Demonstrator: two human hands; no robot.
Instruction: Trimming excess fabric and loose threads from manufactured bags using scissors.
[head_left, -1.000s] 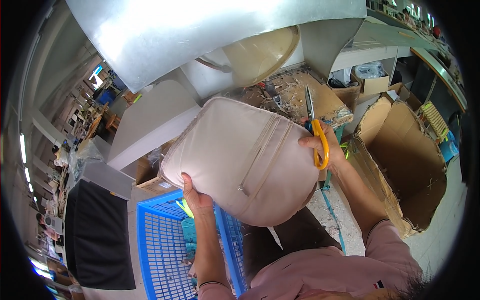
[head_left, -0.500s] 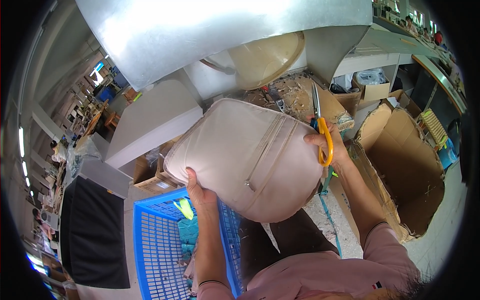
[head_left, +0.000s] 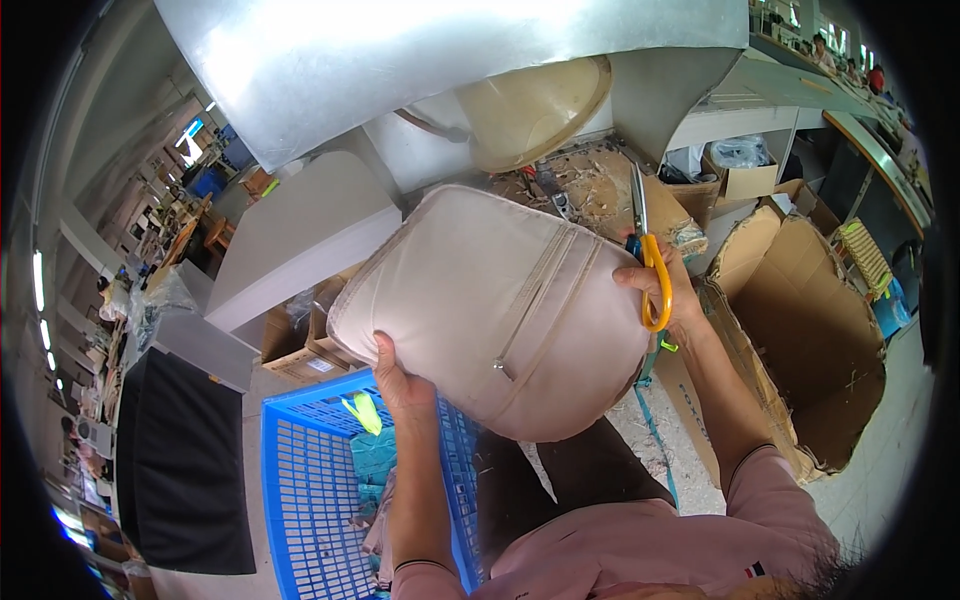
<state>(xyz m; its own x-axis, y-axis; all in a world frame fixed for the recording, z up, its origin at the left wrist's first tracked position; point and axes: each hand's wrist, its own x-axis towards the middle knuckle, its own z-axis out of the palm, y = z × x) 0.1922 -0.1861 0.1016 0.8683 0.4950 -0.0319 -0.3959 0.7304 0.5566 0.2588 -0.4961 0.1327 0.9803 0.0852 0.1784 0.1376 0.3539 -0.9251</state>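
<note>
A light beige fabric bag (head_left: 470, 290) with a zipper across it spans the space between my two hands, above my lap. My left hand (head_left: 405, 388) grips its lower left edge, thumb on top and the other fingers hidden beneath. At the right edge my right hand (head_left: 672, 300) presses its thumb onto the fabric. The same hand holds yellow-handled scissors (head_left: 655, 270), whose blades point up and away from me. The metal zipper pull (head_left: 502, 368) lies near the bag's lower middle. What the bag's underside looks like is hidden.
A blue plastic basket (head_left: 315, 490) with teal and pinkish pieces stands at my left. To the right is a large open cardboard box (head_left: 800, 350). A metal machine hood (head_left: 450, 70) arches ahead, over a scrap-strewn surface (head_left: 600, 185). A grey-white tabletop (head_left: 300, 235) juts in at left.
The bag's near edge has risen slightly, and the scissors and right hand have shifted a little to the right. Both hands keep their hold.
</note>
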